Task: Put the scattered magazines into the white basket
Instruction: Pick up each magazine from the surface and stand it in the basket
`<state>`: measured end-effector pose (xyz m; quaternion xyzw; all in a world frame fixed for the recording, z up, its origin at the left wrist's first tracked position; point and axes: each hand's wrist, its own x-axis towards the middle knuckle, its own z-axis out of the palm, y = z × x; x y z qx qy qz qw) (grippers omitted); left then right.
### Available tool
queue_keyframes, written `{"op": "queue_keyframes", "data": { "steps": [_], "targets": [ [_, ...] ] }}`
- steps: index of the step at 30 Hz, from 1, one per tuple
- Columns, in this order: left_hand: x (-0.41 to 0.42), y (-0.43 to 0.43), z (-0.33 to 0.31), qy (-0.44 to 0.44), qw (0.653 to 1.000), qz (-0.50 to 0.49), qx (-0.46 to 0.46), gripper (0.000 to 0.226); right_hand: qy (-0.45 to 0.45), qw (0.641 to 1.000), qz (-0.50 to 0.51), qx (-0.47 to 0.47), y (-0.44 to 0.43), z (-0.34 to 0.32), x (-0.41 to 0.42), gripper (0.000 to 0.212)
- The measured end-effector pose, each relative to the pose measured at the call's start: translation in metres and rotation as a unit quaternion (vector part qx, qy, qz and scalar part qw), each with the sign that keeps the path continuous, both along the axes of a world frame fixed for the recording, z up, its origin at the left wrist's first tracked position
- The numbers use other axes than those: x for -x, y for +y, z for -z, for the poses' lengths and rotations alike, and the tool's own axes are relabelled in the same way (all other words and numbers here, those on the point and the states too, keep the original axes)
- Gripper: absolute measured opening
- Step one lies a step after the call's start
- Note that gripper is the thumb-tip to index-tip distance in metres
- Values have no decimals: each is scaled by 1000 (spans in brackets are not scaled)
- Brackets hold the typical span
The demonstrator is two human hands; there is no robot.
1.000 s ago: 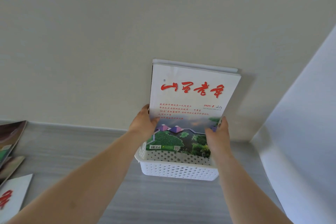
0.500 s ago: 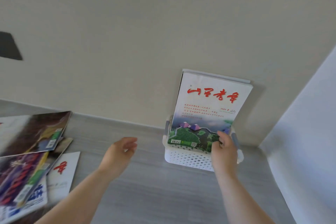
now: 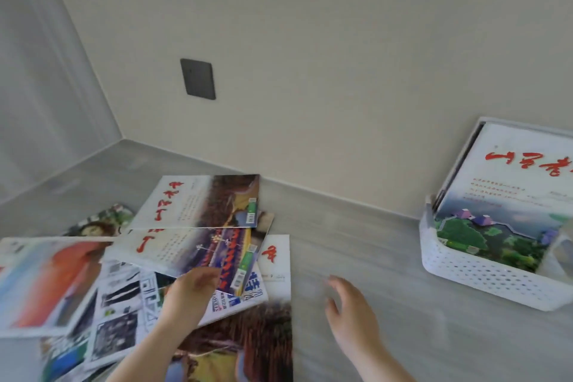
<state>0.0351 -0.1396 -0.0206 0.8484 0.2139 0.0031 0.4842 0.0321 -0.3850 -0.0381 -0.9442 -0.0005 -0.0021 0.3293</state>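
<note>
- Scattered magazines (image 3: pixel 198 205): an overlapping heap, covers up, on the left part of the grey surface (image 3: pixel 372 245), lying at varied angles.
- One upright magazine (image 3: pixel 511 192) with a red title on white and a green landscape below stands in the white basket (image 3: pixel 465 273). It leans back toward the wall, with at least one more behind it.
- The white basket has perforated sides and sits at the far right on the same surface, against the wall and well apart from the heap.
- Left hand (image 3: pixel 192 291): on the heap, fingertips at the near edge of a purple-and-red cover (image 3: pixel 201 251) (motion blur; pinching or merely resting cannot be told).
- Right hand (image 3: pixel 353 316): over bare surface just beside the heap's right edge, fingers spread and loosely bent, holding nothing.
- A dark wall plate (image 3: pixel 198 79) is on the beige wall above the heap.
</note>
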Motion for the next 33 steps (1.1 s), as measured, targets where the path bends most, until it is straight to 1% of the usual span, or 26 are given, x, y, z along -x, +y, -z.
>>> {"op": "queue_keyframes", "data": {
  "steps": [2, 5, 7, 9, 13, 16, 19, 22, 24, 25, 26, 28, 30, 31, 32, 33],
  "targets": [
    [-3, 31, 1, 5, 1000, -12, -10, 20, 3, 997, -70, 25, 42, 7, -2, 45],
    [-10, 72, 4, 1, 1000, 6, -24, 22, 32, 991, -111, 61, 95, 20, -4, 53],
    [-18, 96, 9, -1, 1000, 13, -26, 24, 45, 990, -104, 78, 119, 31, -7, 56],
    [-30, 115, 16, -10, 998, 19, -53, 25, 50, 991, -83, 97, 136, 40, -11, 58],
    [-55, 139, 23, -9, 991, 40, -123, 30, 64, 985, -54, 148, 160, 49, -20, 58],
    [-79, 147, 24, -6, 976, 79, -205, 42, 82, 978, -54, 181, 166, 54, -22, 61],
    [-108, 150, 22, 23, 944, 161, -287, 59, 78, 973, -51, 210, 167, 56, -24, 62],
    [-131, 146, 23, 55, 906, 234, -348, 64, 92, 969, -47, 223, 170, 56, -25, 65],
    [-142, 144, 22, 57, 891, 252, -373, 58, 83, 970, -45, 225, 169, 53, -26, 71],
    [-146, 144, 20, 48, 879, 264, -393, 52, 63, 968, -40, 240, 170, 51, -25, 75],
    [-150, 145, 18, 33, 860, 288, -420, 45, 43, 960, -35, 275, 171, 47, -25, 78],
    [-157, 146, 15, 15, 806, 354, -474, 34, 77, 963, -41, 257, 177, 34, -24, 75],
    [-160, 146, 16, 11, 754, 399, -521, 27, 94, 961, -57, 255, 179, 27, -22, 70],
    [-160, 146, 17, 10, 734, 408, -543, 27, 92, 967, -58, 229, 176, 29, -22, 73],
    [-160, 145, 19, 5, 724, 408, -556, 31, 54, 974, -52, 213, 173, 36, -22, 76],
    [-159, 145, 22, -2, 724, 405, -558, 35, 55, 980, -48, 184, 168, 45, -20, 74]
  ]
}}
